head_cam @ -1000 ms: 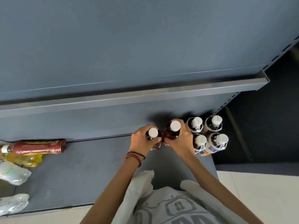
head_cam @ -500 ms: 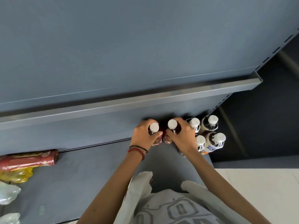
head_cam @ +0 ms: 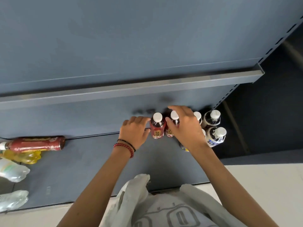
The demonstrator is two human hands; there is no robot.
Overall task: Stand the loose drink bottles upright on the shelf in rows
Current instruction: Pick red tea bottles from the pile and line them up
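- My left hand (head_cam: 133,131) sits just left of red bottle A (head_cam: 157,126), fingers loosely curled, tips at or just off its shoulder. Reads as released, not gripping; contact too close to call.
- My right hand (head_cam: 185,126) is spread over red bottle B (head_cam: 172,124), thumb beside its neck, fingers arched past the cap. Looks opened out, steadying rather than clamping.
- A and B stand upright, touching side by side, at the back of the shelf (head_cam: 91,171) against the rear panel. Pushed back there to start a column flush with the wall, my guess.
- Right of them, the clear bottles (head_cam: 214,128) stand in a tight block at the shelf's right end, partly hidden by my right wrist. The reds butt against that block so rows fill from the right with no gap.
- Loose stock lies at the far left, well apart: a lying red bottle (head_cam: 35,143), a yellow bottle (head_cam: 24,156) touching it in front, then pale bottles (head_cam: 13,171) nearer the front edge.
- Judgement: this pair is placed; next job is the reach left. The lying red one matches A and B, so it likely goes in front of them.
- Risk: brushing a cap while pulling away could topple the pair.
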